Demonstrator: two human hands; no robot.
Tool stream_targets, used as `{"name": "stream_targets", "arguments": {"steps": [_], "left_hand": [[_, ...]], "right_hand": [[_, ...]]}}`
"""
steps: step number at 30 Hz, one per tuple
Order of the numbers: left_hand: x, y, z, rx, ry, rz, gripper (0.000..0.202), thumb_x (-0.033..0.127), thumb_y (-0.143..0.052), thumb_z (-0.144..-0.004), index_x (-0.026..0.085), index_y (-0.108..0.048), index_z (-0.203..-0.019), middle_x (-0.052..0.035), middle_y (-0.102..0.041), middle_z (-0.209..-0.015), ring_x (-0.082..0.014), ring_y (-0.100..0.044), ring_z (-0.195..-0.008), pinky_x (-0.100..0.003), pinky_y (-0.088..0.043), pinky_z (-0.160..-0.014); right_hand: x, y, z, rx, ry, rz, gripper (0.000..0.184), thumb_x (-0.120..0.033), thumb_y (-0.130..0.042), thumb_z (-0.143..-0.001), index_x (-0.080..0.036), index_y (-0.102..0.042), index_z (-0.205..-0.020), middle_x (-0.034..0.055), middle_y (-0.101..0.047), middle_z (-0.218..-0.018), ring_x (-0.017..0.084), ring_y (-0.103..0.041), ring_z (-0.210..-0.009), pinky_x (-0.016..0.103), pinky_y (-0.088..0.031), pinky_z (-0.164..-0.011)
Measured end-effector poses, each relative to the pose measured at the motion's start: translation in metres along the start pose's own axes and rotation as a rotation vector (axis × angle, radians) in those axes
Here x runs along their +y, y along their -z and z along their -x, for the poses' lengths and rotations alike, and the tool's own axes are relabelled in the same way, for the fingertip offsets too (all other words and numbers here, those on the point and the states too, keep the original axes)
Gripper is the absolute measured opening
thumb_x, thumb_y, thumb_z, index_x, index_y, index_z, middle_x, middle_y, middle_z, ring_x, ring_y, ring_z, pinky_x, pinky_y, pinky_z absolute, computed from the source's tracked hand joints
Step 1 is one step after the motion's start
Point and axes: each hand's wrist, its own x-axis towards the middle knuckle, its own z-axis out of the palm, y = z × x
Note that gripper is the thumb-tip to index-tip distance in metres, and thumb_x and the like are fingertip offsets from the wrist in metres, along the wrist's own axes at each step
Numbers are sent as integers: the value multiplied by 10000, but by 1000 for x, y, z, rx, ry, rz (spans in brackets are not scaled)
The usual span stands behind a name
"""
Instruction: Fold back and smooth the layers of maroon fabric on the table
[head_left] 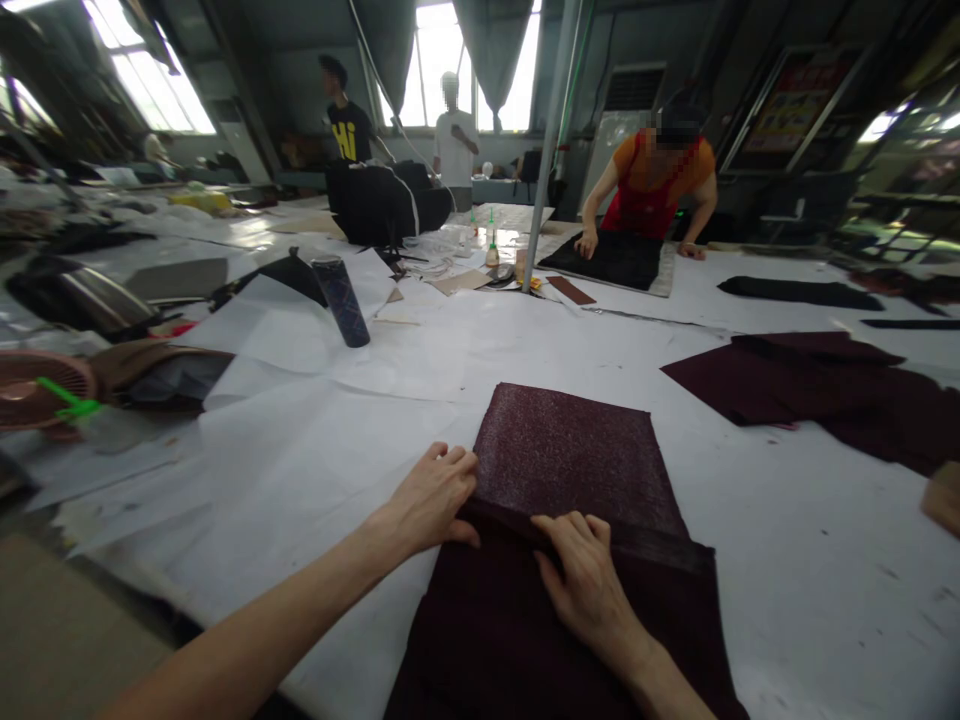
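Note:
A dark maroon fabric panel (574,450) lies on the white-covered table in front of me. Its far part shows a lighter, speckled face, and a darker maroon layer (487,620) runs from the fold line toward my body. My left hand (437,492) is closed at the left edge of the cloth, with the fingers curled and the thumb at the fold. Along the middle of that fold, my right hand (589,575) pinches the darker layer between thumb and fingers. The hands are a short way apart, and the cloth under the fingertips is hidden.
More maroon fabric (810,390) lies to the right. A dark patterned cylinder (343,300) stands tilted at left, near a pink fan (45,390). A metal pole (546,150) rises beyond. Across the table (795,560), a co-worker (656,170) handles black cloth (611,260).

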Motion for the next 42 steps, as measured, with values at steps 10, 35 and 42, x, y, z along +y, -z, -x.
{"name": "stream_targets", "arguments": {"steps": [10,35,42], "left_hand": [[3,2,2,3,-14,213,401,376,-797,-689,214,-584,-987,-14,-588,-1009,-204,-530,-953,-330,-367,-844],[-7,-62,40,336,-213,167,276,109,-408,-947,117,-529,-1195,-96,-623,-1026,-146,-587,-902,-289,-549,-823],[-9,-57,39,287,-251,121,268,102,-388,-952,103,-529,-1180,-88,-620,-987,-148,-583,-881,-295,-540,-813]], "right_hand": [[-2,-8,-22,-31,47,-63,186,-138,-498,-915,-210,-592,-1059,53,-578,-944,199,-485,-887,382,-327,-808],[15,-22,-18,-24,210,99,352,-79,-377,-957,-189,-570,-1230,79,-506,-922,184,-427,-848,367,-356,-761],[15,-24,-17,-32,245,133,350,-71,-366,-948,-171,-577,-1209,86,-502,-926,198,-422,-853,379,-346,-757]]}}
